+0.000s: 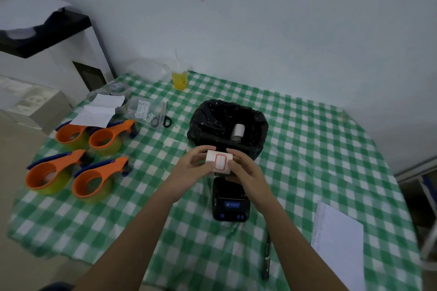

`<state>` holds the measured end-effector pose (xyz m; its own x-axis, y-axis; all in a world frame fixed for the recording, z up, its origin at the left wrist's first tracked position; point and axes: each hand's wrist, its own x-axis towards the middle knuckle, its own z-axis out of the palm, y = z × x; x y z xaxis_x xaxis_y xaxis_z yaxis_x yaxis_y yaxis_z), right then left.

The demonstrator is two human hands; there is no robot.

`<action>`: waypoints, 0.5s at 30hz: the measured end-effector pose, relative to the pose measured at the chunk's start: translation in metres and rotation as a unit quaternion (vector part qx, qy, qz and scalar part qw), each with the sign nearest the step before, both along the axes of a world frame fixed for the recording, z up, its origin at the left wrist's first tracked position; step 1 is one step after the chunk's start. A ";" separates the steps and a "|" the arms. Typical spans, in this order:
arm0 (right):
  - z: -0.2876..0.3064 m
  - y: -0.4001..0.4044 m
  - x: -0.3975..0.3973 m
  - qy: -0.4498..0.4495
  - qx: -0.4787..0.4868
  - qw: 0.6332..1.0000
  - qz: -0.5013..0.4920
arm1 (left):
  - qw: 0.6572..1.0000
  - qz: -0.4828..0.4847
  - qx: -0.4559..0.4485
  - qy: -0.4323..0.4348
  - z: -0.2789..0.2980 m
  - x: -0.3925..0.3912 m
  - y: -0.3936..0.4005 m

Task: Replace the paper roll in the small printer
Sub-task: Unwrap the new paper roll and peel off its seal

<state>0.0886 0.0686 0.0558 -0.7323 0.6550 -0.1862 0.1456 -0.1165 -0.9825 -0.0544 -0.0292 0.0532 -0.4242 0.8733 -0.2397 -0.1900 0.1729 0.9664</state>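
A white label roll (219, 160) with red-framed labels is held between both hands just above the small black printer (229, 201). My left hand (192, 165) grips its left end and my right hand (243, 168) grips its right end. The printer sits on the green checked tablecloth, its blue-lit panel facing me; its top is partly hidden behind my hands. Behind it stands a bin lined with a black bag (228, 125), and a used white roll (237, 133) lies inside.
Several orange tape dispensers (78, 160) lie at the left. A clear bag with scissors (151, 111), white papers (99, 111) and a yellow drink (179, 80) are at the back. A pen (266, 257) and a white sheet (338, 243) lie near the front right.
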 end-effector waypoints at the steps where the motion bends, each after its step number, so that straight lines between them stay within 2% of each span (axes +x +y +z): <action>1: 0.003 -0.001 0.001 0.012 -0.001 1.000 -0.008 | 1.000 -0.004 0.004 -0.007 0.002 0.002 0.001; 5: 0.013 -0.006 0.006 0.042 0.013 0.998 -0.040 | 1.000 -0.006 0.009 -0.027 0.012 0.007 0.007; 11: 0.018 -0.005 0.018 0.044 0.035 0.997 -0.060 | 1.000 -0.028 -0.009 -0.005 0.022 0.018 0.019; 13: 0.018 -0.004 0.022 0.040 0.026 0.996 -0.078 | 0.999 -0.030 -0.028 0.036 0.023 0.021 0.021; 15: 0.017 -0.002 0.026 0.041 0.011 0.995 -0.094 | 0.991 -0.022 -0.030 0.126 0.026 0.023 0.022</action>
